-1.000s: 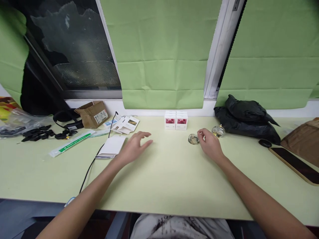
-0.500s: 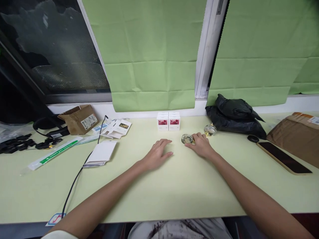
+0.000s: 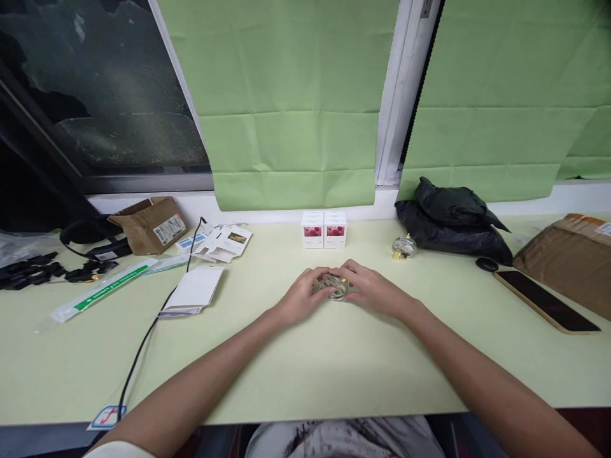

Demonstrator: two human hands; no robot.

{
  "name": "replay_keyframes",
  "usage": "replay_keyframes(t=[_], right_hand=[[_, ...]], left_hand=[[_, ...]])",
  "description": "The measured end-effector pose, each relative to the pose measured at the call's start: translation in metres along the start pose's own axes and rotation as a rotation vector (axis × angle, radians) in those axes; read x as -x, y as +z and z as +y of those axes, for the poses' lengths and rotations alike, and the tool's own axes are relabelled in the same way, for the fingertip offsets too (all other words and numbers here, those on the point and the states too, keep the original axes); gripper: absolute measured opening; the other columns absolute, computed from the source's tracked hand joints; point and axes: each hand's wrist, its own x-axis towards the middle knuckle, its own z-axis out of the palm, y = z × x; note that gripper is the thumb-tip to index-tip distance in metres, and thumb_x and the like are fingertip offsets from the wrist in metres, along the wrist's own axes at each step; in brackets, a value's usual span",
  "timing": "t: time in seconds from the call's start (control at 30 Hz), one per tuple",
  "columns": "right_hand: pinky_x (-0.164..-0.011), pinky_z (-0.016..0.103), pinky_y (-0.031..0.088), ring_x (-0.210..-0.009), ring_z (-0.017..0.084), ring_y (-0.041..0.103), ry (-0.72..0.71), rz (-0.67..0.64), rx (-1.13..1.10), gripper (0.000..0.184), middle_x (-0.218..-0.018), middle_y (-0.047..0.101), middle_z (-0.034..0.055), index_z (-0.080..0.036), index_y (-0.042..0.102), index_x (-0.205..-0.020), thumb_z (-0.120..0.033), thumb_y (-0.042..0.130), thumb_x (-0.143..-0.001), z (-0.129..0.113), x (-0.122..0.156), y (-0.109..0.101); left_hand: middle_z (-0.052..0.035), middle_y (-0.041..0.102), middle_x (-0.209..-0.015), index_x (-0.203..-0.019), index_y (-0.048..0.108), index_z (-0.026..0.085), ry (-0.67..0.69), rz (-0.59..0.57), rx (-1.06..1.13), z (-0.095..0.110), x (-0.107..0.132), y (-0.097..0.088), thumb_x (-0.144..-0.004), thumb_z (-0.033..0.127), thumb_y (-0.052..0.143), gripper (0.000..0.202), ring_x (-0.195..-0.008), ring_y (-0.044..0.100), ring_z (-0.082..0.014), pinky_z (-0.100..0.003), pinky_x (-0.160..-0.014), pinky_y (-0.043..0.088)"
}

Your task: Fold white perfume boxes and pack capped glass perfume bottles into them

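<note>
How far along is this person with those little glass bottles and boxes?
Done, it seems: two white boxes stand closed side by side. In hand: the left hand and right hand both grip one small glass bottle. Left: a second bottle sits loose near the black bag, and flat cartons lie unassembled.

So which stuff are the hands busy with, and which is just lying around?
In hand: small glass jar, held between left hand and right hand.

Lying about: glass bottle with gold cap, two white boxes, black bag, phone, brown parcel, black cable, cardboard box.
</note>
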Motion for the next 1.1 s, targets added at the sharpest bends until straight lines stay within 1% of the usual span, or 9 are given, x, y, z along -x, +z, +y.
replay_keyframes(t=[0.1, 0.17, 0.23, 0.33, 0.5, 0.73, 0.97, 1.03, 1.1], right_hand=[[-0.088, 0.037, 0.054, -0.105, 0.023, 0.065, 0.086, 0.03, -0.16, 0.062, -0.126, 0.062, 0.0064, -0.034, 0.041, -0.152, -0.026, 0.067, -0.096, -0.005, 0.0, 0.005], [-0.085, 0.037, 0.053, -0.099, 0.022, 0.065, 0.144, 0.09, -0.228, 0.045, -0.118, 0.065, 0.0057, -0.03, 0.048, -0.142, -0.035, 0.064, -0.1, -0.004, -0.002, 0.009], [-0.083, 0.036, 0.051, -0.095, 0.022, 0.062, 0.145, 0.155, -0.233, 0.025, -0.109, 0.065, 0.0046, -0.027, 0.058, -0.125, -0.04, 0.058, -0.104, -0.002, -0.005, 0.013], [-0.086, 0.037, 0.049, -0.098, 0.022, 0.06, 0.092, 0.221, -0.194, 0.015, -0.103, 0.063, 0.0044, -0.026, 0.062, -0.112, -0.037, 0.054, -0.106, -0.004, -0.01, 0.019], [-0.091, 0.038, 0.048, -0.104, 0.023, 0.059, 0.021, 0.232, -0.151, 0.017, -0.109, 0.063, 0.0062, -0.027, 0.058, -0.122, -0.031, 0.047, -0.108, -0.012, -0.012, 0.021], [-0.089, 0.039, 0.052, -0.098, 0.023, 0.064, 0.048, 0.172, -0.116, 0.024, -0.113, 0.065, 0.0065, -0.029, 0.053, -0.129, -0.032, 0.04, -0.109, -0.013, -0.012, 0.012], [-0.096, 0.04, 0.053, -0.109, 0.024, 0.065, 0.101, 0.356, -0.211, 0.029, -0.126, 0.062, 0.008, -0.029, 0.053, -0.134, -0.039, 0.044, -0.108, -0.015, -0.016, -0.001], [-0.095, 0.039, 0.054, -0.106, 0.023, 0.065, 0.118, 0.416, -0.223, 0.033, -0.125, 0.06, 0.0082, -0.03, 0.049, -0.14, -0.04, 0.043, -0.109, -0.013, -0.016, 0.0], [-0.092, 0.039, 0.053, -0.098, 0.022, 0.064, 0.145, 0.456, -0.191, 0.032, -0.119, 0.058, 0.008, -0.03, 0.05, -0.138, -0.04, 0.038, -0.11, -0.009, -0.015, 0.001]], left_hand=[[-0.005, 0.073, -0.117, -0.124, 0.065, 0.027, -0.017, -0.005, 0.071, 0.001, 0.001, -0.001, -0.096, 0.044, 0.069, 0.033, -0.106, 0.068, -0.0239, -0.037, -0.091, 0.054], [-0.0035, 0.073, -0.113, -0.121, 0.063, 0.026, -0.031, 0.008, 0.103, 0.002, 0.003, -0.001, -0.094, 0.043, 0.07, 0.032, -0.1, 0.068, -0.0222, -0.036, -0.088, 0.054], [-0.0026, 0.073, -0.112, -0.123, 0.062, 0.026, -0.027, 0.011, 0.099, 0.004, 0.004, -0.001, -0.093, 0.044, 0.072, 0.036, -0.099, 0.068, -0.0216, -0.035, -0.088, 0.053], [-0.0027, 0.073, -0.114, -0.129, 0.061, 0.028, 0.015, -0.028, 0.082, 0.007, 0.005, 0.002, -0.094, 0.043, 0.071, 0.039, -0.099, 0.068, -0.0211, -0.034, -0.088, 0.053], [-0.0022, 0.074, -0.107, -0.119, 0.063, 0.025, 0.005, -0.048, 0.075, 0.008, 0.006, 0.006, -0.096, 0.042, 0.068, 0.029, -0.092, 0.068, -0.0201, -0.032, -0.082, 0.053], [-0.0032, 0.075, -0.112, -0.125, 0.063, 0.025, 0.028, -0.051, 0.053, 0.009, 0.006, 0.005, -0.098, 0.042, 0.066, 0.032, -0.096, 0.07, -0.0226, -0.034, -0.085, 0.054], [-0.0058, 0.075, -0.122, -0.125, 0.064, 0.024, 0.035, -0.031, 0.055, 0.009, 0.006, 0.006, -0.097, 0.044, 0.067, 0.034, -0.104, 0.071, -0.0247, -0.038, -0.093, 0.055], [-0.0058, 0.075, -0.124, -0.126, 0.063, 0.025, 0.031, -0.026, 0.048, 0.008, 0.007, 0.006, -0.097, 0.044, 0.067, 0.035, -0.106, 0.071, -0.0249, -0.039, -0.094, 0.055], [-0.0058, 0.074, -0.123, -0.127, 0.063, 0.025, 0.02, -0.022, 0.041, 0.008, 0.007, 0.006, -0.097, 0.045, 0.067, 0.036, -0.106, 0.07, -0.025, -0.039, -0.094, 0.055]])
